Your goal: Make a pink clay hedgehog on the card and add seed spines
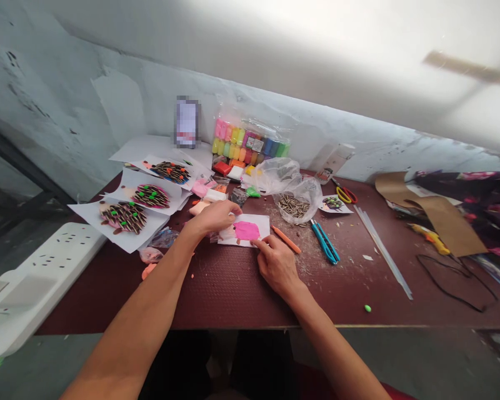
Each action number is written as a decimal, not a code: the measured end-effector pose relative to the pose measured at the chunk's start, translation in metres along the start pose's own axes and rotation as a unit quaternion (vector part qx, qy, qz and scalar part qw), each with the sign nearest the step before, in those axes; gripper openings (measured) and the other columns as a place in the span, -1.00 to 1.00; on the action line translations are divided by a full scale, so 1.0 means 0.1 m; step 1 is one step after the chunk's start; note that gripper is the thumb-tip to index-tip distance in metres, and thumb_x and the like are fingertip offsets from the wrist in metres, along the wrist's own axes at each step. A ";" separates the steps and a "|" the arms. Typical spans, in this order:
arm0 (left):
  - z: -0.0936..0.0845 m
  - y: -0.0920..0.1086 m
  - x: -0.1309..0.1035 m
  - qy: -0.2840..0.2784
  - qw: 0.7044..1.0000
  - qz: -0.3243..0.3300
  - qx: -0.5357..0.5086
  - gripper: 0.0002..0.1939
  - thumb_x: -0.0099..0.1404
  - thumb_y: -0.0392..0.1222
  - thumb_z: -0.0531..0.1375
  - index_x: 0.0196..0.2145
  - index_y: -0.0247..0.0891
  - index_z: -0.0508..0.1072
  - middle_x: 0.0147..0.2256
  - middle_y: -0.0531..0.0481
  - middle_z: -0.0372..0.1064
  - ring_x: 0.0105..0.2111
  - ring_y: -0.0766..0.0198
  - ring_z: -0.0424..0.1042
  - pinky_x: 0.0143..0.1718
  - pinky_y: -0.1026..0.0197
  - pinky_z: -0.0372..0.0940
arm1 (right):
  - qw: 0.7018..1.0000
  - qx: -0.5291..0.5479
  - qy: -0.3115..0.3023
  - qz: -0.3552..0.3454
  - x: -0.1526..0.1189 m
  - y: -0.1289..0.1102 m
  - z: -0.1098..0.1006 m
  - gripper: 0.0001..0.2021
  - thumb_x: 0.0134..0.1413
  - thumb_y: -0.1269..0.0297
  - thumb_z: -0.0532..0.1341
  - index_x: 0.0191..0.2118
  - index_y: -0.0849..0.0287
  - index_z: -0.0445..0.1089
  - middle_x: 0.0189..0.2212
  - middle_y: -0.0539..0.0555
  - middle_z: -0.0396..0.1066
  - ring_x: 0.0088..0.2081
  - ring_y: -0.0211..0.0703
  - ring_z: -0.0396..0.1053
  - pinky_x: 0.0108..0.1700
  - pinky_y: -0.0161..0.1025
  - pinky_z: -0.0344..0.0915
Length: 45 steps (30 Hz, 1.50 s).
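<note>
A white paper card (264, 222) lies on the table in front of me, bearing a flat bright-pink clay shape (247, 231) with small brown pieces along its lower edge. My left hand (217, 216) rests over the card's upper left side, fingers loosely stretched and partly hidden. At the card's lower right edge is my right hand (278, 265), its index fingertip touching the clay's lower rim and its other fingers curled. Whatever may be under that fingertip is too small to make out. An orange stick-like tool (286, 239) lies just right of the card.
Finished-looking seed hedgehog cards (127, 218) are stacked at left, near a white power strip (45, 272). Behind lie coloured clay packs (250, 141) and a bag of striped seeds (294, 205). Rightward are a teal cutter (325, 243), scissors (346, 194), glue sticks (383, 253) and a glue gun (431, 239).
</note>
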<state>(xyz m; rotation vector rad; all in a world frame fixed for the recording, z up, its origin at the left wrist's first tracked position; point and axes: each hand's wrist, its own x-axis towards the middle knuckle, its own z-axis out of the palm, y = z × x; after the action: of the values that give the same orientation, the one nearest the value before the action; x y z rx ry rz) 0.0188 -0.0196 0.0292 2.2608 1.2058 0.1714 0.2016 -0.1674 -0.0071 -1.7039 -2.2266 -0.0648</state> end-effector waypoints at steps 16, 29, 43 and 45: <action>-0.01 0.03 -0.01 -0.010 1.000 -0.004 0.011 -0.51 0.19 -0.37 0.05 0.03 -0.29 0.55 0.07 -0.18 0.50 0.09 0.04 0.44 0.10 0.16 0.29 | 0.999 -0.041 -0.010 -0.014 0.00 -0.01 -0.01 -0.63 0.12 0.52 0.13 0.00 0.13 0.50 -0.20 0.13 0.45 -0.23 -0.12 0.35 -0.17 -0.23 0.23; 0.00 0.02 0.01 -0.018 1.000 -0.012 0.021 -0.51 0.22 -0.38 0.04 0.06 -0.28 0.53 0.09 -0.13 0.48 0.12 0.09 0.42 0.14 0.19 0.26 | 1.000 -0.025 -0.012 -0.001 0.03 -0.02 -0.01 -0.65 0.12 0.51 0.14 -0.03 0.10 0.52 -0.22 0.10 0.44 -0.23 -0.15 0.35 -0.19 -0.26 0.23; -0.01 0.05 -0.01 -0.017 0.999 -0.018 0.022 -0.52 0.22 -0.39 0.05 0.05 -0.29 0.53 0.08 -0.13 0.49 0.10 0.09 0.43 0.12 0.20 0.27 | 1.000 0.020 0.011 -0.002 -0.01 0.02 0.01 -0.59 0.11 0.53 0.12 0.03 0.09 0.50 -0.22 0.10 0.45 -0.24 -0.15 0.37 -0.20 -0.26 0.26; -0.01 0.04 -0.01 -0.017 1.000 -0.015 0.021 -0.51 0.22 -0.39 0.05 0.05 -0.30 0.53 0.09 -0.14 0.49 0.11 0.09 0.43 0.13 0.19 0.26 | 1.000 -0.019 0.007 -0.021 -0.01 0.00 0.01 -0.61 0.11 0.54 0.13 0.01 0.12 0.51 -0.22 0.12 0.44 -0.26 -0.14 0.34 -0.20 -0.25 0.25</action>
<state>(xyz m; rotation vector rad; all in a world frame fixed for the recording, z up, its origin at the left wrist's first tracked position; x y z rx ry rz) 0.0207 -0.0215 0.0326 2.2717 1.2359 0.0965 0.2013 -0.1684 -0.0086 -1.6714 -2.2648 -0.1305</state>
